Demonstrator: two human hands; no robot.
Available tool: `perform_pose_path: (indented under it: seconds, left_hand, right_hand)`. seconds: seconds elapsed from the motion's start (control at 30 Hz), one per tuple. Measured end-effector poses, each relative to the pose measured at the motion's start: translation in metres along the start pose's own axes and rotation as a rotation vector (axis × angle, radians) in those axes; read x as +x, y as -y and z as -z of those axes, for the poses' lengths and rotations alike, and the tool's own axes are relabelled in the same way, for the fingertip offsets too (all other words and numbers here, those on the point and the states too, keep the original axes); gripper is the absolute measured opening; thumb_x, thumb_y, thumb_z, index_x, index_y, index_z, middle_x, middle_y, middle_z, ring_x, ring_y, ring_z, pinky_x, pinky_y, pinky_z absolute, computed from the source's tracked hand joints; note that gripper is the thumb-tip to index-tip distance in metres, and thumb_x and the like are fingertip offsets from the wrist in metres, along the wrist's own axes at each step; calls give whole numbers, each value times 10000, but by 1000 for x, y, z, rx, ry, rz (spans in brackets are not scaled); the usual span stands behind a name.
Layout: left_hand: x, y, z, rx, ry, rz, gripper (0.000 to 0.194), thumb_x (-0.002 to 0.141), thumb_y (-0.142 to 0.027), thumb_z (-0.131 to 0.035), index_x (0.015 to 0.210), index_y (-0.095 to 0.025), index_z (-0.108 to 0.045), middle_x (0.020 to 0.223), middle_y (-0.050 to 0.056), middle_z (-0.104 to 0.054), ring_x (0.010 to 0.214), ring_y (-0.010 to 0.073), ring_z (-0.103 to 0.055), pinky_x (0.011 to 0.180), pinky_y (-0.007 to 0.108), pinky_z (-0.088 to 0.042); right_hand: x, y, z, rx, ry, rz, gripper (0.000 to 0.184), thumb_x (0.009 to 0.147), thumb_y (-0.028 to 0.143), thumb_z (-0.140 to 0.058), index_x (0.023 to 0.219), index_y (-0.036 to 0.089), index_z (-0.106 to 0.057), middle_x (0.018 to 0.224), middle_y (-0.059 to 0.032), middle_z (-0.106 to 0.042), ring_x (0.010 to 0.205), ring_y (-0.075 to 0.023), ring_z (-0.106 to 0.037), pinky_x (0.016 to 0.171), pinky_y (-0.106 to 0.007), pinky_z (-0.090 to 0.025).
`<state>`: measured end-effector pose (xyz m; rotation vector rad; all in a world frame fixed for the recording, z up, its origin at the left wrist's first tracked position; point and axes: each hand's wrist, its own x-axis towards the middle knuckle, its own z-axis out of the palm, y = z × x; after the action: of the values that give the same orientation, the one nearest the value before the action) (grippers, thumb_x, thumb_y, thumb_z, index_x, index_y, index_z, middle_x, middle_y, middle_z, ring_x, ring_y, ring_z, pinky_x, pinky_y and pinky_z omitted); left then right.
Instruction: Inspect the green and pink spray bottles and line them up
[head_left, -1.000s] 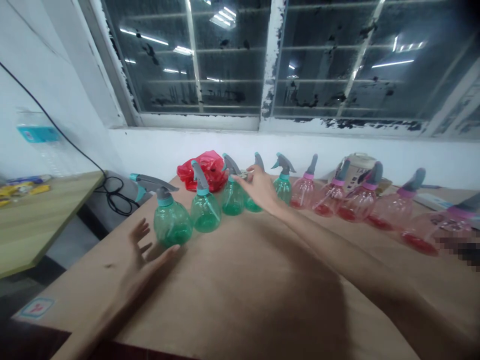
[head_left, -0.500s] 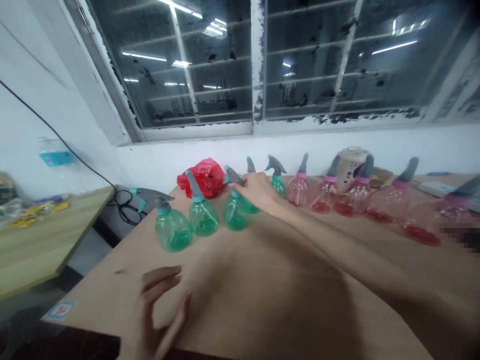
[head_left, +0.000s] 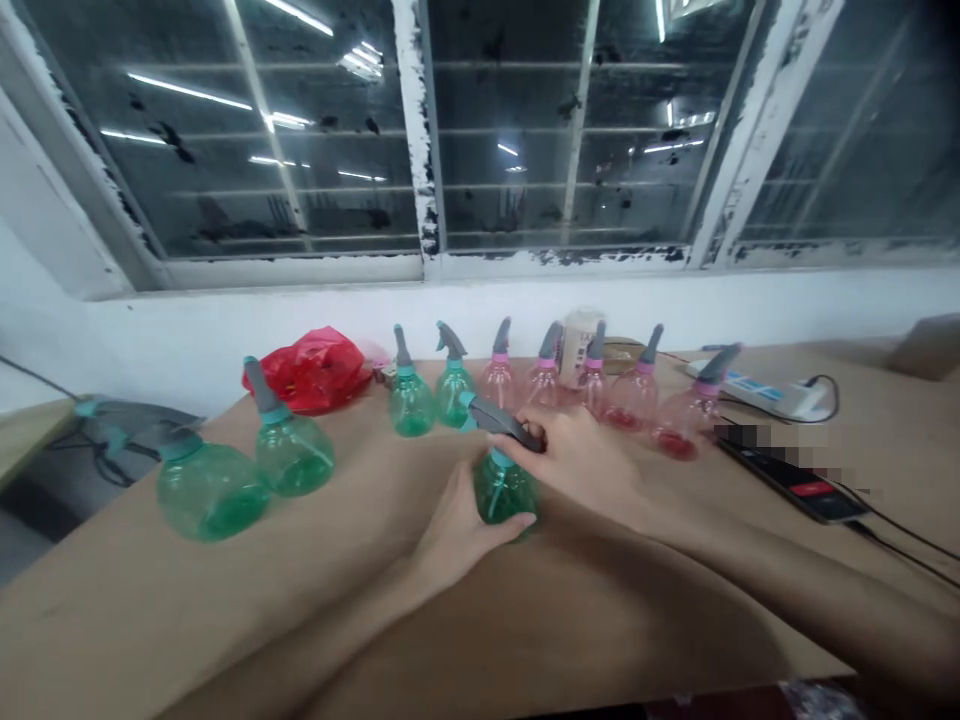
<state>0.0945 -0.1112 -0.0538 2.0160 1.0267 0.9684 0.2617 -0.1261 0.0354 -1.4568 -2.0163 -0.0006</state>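
Observation:
A green spray bottle (head_left: 504, 492) with a grey spray head stands upright near the middle of the wooden table. My left hand (head_left: 459, 525) curves around its body from the left, thumb across the front. My right hand (head_left: 581, 455) grips the grey spray head from the right; its fingers partly hide the trigger. Two more green spray bottles stand to the left, one at the front (head_left: 214, 492) and one behind it (head_left: 294, 452). Another pair, a green spray bottle (head_left: 412, 404) and its neighbour (head_left: 454, 385), stands further back. Green liquid shows in the bottles.
Several pink spray bottles (head_left: 631, 397) with red liquid line the back right. Behind them is a pale can (head_left: 577, 345). A red plastic bag (head_left: 319, 368) lies at back left. On the right are a phone (head_left: 795, 475) with cables and a white power strip (head_left: 780, 395).
One green spray bottle has come forward from the row towards me in my right hand. My left hand has moved from the front left onto its body. The view has turned right.

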Motion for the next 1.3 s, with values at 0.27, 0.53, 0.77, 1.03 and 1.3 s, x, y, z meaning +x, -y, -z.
perform_pose_path:
  seconds: [0.27,0.53,0.77,1.03,1.3]
  left_hand:
    - [29,-12,-56,-53,121,-130,683,664,-413,-714,1231,-210,-391,1219,113,-527,1140,311,-499,952,510,-398]
    - [31,-2,-60,-102,190,-173,672,686,-354,-702,1250,-230,-360,1228,90,-519,1149,291,-492,956,468,-412]
    - [39,7,-47,-36,150,-167,670,680,-294,-678,1249,-219,-331,1232,101,-501,1169,292,-470,969,476,-401]
    - [40,4,-47,-36,150,-107,708,641,-261,-688,1247,-214,-324,1206,113,-518,1133,318,-501,937,506,-422]
    - [38,5,-48,-17,140,-131,708,663,-307,-697,1257,-206,-325,1226,112,-509,1148,309,-489,948,489,-419]
  right_hand:
    - [-34,-76,-2,351,-49,-96,424,711,562,-614,940,209,-559,911,-55,-618,807,-205,-577,698,-353,-455]
    - [-16,-67,-25,616,-53,1,466,711,454,-659,1105,256,-509,1020,-32,-601,911,-206,-581,794,-361,-471]
    - [9,-59,-33,701,-51,66,351,771,424,-602,1050,221,-540,976,-35,-620,887,-201,-593,784,-355,-471]
    - [6,-66,-40,806,-45,41,271,770,383,-600,990,235,-549,936,-9,-618,857,-170,-598,804,-336,-467]
    - [9,-68,-39,845,-22,139,251,786,312,-584,1021,226,-564,992,-29,-617,936,-183,-591,856,-360,-447]
